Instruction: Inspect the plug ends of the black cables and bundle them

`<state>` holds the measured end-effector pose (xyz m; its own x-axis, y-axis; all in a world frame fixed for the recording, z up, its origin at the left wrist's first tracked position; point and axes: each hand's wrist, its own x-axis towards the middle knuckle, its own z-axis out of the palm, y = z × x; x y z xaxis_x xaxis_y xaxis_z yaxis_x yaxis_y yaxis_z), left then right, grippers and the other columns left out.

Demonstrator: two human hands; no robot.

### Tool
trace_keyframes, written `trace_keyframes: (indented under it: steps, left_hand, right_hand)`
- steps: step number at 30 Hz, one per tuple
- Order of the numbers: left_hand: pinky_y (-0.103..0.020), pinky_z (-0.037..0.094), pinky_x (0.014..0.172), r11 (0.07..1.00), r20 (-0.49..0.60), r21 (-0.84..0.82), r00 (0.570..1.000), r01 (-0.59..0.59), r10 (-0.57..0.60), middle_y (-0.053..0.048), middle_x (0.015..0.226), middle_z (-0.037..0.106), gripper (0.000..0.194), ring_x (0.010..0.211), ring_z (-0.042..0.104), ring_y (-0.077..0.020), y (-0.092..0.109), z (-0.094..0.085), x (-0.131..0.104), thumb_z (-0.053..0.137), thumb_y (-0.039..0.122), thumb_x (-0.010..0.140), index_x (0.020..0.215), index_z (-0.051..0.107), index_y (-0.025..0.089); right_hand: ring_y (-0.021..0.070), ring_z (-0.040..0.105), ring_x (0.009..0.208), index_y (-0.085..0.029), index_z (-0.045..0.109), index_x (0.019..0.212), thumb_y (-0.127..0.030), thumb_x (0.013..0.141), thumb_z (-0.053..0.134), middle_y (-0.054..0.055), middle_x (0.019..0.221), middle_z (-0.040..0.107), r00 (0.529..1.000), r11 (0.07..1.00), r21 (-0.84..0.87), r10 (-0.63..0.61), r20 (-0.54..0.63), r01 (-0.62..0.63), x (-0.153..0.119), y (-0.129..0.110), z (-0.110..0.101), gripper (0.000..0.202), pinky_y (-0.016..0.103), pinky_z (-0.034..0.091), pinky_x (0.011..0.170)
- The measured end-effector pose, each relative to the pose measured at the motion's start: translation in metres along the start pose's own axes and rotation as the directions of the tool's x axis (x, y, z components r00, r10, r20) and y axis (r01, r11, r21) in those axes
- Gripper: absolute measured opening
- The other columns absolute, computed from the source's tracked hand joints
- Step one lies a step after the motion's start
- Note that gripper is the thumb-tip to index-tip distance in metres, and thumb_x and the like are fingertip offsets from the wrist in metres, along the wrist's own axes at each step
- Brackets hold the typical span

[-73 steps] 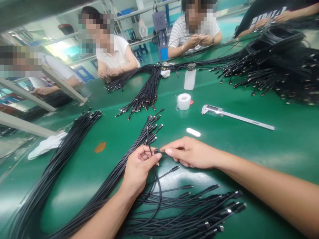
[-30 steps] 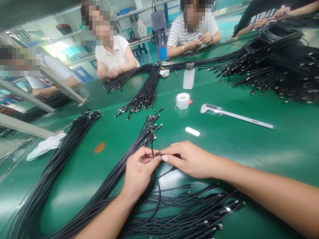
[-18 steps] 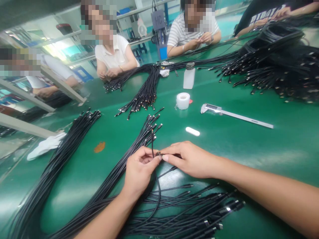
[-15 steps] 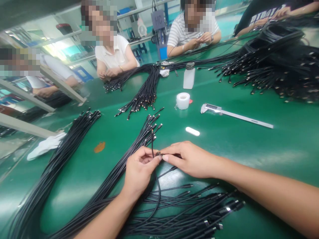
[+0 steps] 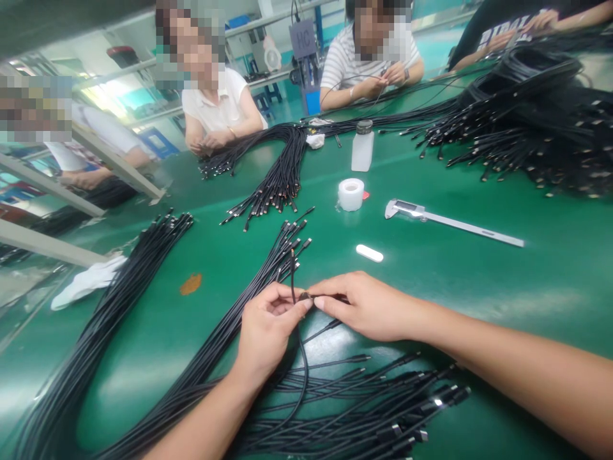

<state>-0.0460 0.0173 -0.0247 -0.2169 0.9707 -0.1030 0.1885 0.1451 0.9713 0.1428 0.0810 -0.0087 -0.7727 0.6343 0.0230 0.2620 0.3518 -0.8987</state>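
Note:
Between finger and thumb, my left hand [image 5: 269,319] pinches a black cable [image 5: 304,364], one connector of which stands up above the fingers. My right hand [image 5: 366,305] meets it at the fingertips, its thumb and fingers closed on a dark cable piece that shows behind the thumb. A small dark part sits where the fingertips meet; its kind cannot be made out. Below my hands lies a bundle of black cables [image 5: 345,399] with connector ends pointing right. More cable ends [image 5: 287,246] from a bundle point away, just beyond my left hand.
A white oblong piece [image 5: 369,253], a digital caliper [image 5: 454,223], a tape roll [image 5: 351,195] and a white bottle [image 5: 363,150] rest on the green table [image 5: 431,281]. Another cable bundle [image 5: 110,300] curves at left near a white glove [image 5: 89,281]. Several people sit across, near large cable piles [image 5: 536,115].
Both hands keep nearly the same pose and hold, with only a tiny shift at the fingertips. The things on the table stay where they were.

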Motion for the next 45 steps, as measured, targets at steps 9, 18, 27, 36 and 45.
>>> trace_keyframes:
  steps: [9, 18, 27, 36, 45]
  left_hand:
    - [-0.017, 0.052, 0.06, 1.0, 0.009, 0.008, 1.0, 0.027, -0.027, -0.003, 0.075, 0.069, 0.025, 0.062, 0.062, -0.0099, -0.0027, -0.0022, 0.0015, 0.081, 0.031, 0.073, 0.088, 0.07, 0.013]
    - [-0.016, 0.052, 0.062, 0.999, 0.03, 0.032, 1.0, 0.002, -0.003, -0.003, 0.076, 0.071, 0.021, 0.064, 0.063, -0.0099, 0.0011, -0.0014, 0.0, 0.081, 0.028, 0.073, 0.086, 0.071, 0.014]
    - [-0.015, 0.051, 0.06, 0.999, 0.032, 0.043, 0.999, -0.021, 0.02, -0.002, 0.073, 0.07, 0.018, 0.063, 0.062, -0.0094, 0.0013, -0.0016, -0.0014, 0.081, 0.026, 0.073, 0.084, 0.072, 0.015]
    - [-0.012, 0.049, 0.06, 0.999, 0.041, 0.049, 0.999, -0.014, 0.012, -0.001, 0.072, 0.069, 0.019, 0.064, 0.062, -0.0079, -0.0005, -0.0014, -0.0011, 0.08, 0.027, 0.074, 0.085, 0.072, 0.015]
    - [-0.012, 0.05, 0.062, 1.0, 0.047, 0.018, 0.999, -0.011, 0.01, 0.0, 0.075, 0.07, 0.02, 0.065, 0.063, -0.0074, -0.0009, -0.0017, -0.0007, 0.081, 0.026, 0.073, 0.086, 0.071, 0.014]
  right_hand:
    - [0.0189, 0.065, 0.083, -0.021, 0.076, 0.105, -0.028, 0.094, 0.049, 0.005, 0.092, 0.075, 0.999, 0.999, -0.003, 0.033, 0.005, -0.033, 0.0016, 0.0004, -0.0029, 0.03, 0.029, 0.048, 0.077]
    - [0.0188, 0.063, 0.079, -0.02, 0.077, 0.094, -0.03, 0.094, 0.049, 0.003, 0.08, 0.073, 1.0, 1.0, -0.007, 0.029, 0.01, -0.029, 0.002, 0.0007, -0.0016, 0.03, 0.029, 0.047, 0.075]
    - [0.0188, 0.062, 0.077, -0.019, 0.076, 0.091, -0.031, 0.095, 0.049, 0.003, 0.076, 0.071, 1.0, 1.0, -0.007, 0.022, 0.008, -0.022, 0.002, 0.0017, -0.0006, 0.031, 0.029, 0.047, 0.074]
    - [0.0187, 0.062, 0.078, -0.019, 0.076, 0.089, -0.031, 0.095, 0.049, 0.003, 0.078, 0.072, 1.0, 1.0, -0.016, 0.018, 0.007, -0.018, 0.0018, 0.0019, -0.0004, 0.031, 0.029, 0.047, 0.075]
    - [0.0172, 0.062, 0.083, -0.013, 0.076, 0.094, -0.03, 0.097, 0.047, 0.005, 0.084, 0.072, 0.999, 0.999, -0.014, 0.032, 0.018, -0.031, 0.0018, 0.0017, -0.0001, 0.034, 0.028, 0.046, 0.081]
